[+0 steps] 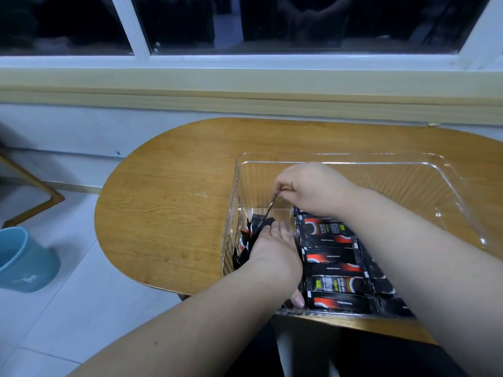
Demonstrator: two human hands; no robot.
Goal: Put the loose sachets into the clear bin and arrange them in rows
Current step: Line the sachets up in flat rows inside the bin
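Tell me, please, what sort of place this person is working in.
Probably a home or a small break room, though that is a guess: a rounded wooden table stands below a white-framed window, and a blue wastebasket sits on the tiled floor.

Both arms are left uncovered: the left forearm (pixel 190 322) and the right forearm (pixel 408 254) are seen bare as far as the frame reaches. A small dark spot (pixel 155 343) is borne on the left forearm. The left grip (pixel 272 257) and the right grip (pixel 313 189) are likewise bare, and a short, rounded thumbnail (pixel 300 302) is shown on the left.
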